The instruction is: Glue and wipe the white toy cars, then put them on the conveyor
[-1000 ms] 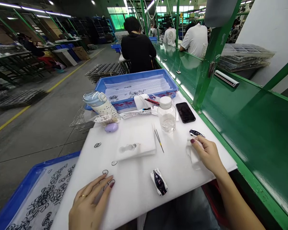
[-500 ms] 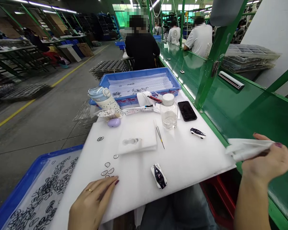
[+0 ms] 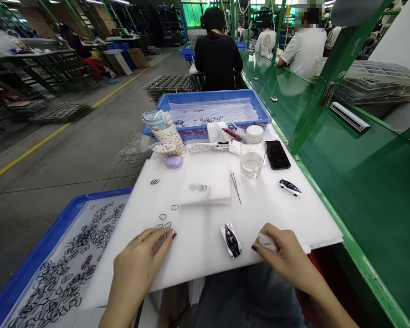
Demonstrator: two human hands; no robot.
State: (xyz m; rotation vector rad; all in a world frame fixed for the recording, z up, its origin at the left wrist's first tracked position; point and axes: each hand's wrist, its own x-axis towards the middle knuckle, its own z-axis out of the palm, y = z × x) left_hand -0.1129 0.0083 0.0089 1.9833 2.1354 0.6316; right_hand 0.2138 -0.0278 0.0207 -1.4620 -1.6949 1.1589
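Note:
My left hand rests at the left of the white work surface, its thumb and fingertips pinched together on a small dark ring. More thin rings lie just beyond its fingers. My right hand is closed around a crumpled white cloth, right of a white and black toy car. That car lies between my two hands, touched by neither. A second toy car sits farther right. Tweezers lie beside a folded white foam piece.
A clear jar, a phone, a tilted bottle and a purple case stand or lie toward the back. Behind is a blue bin. Another blue tray of rings is at left; a green conveyor runs along the right.
My right hand has come in from the far right with the white cloth, which is now bunched beside the near toy car. The view has shifted slightly; my left hand stays by the rings.

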